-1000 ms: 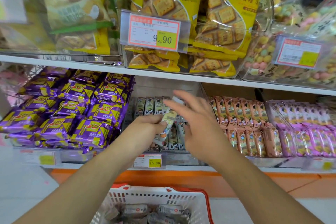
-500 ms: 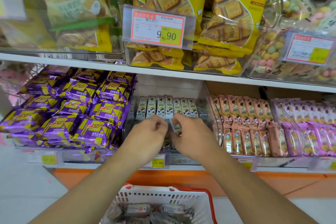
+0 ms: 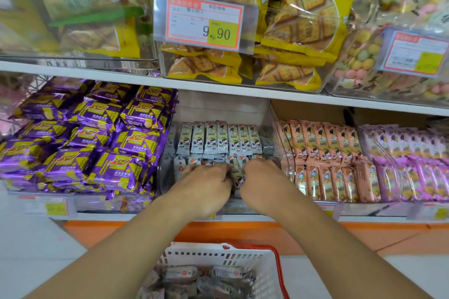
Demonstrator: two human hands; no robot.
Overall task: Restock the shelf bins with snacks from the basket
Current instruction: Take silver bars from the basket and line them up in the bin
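Left hand (image 3: 206, 183): I see fingers curled among packets (image 3: 237, 172), hold unclear.
Right hand (image 3: 263, 182): curled beside it, hold unclear.
Basket (image 3: 243, 256): below both wrists.

Lower shelf (image 3: 243, 218) carries snack-filled, seemingly clear bins (image 3: 279, 143).
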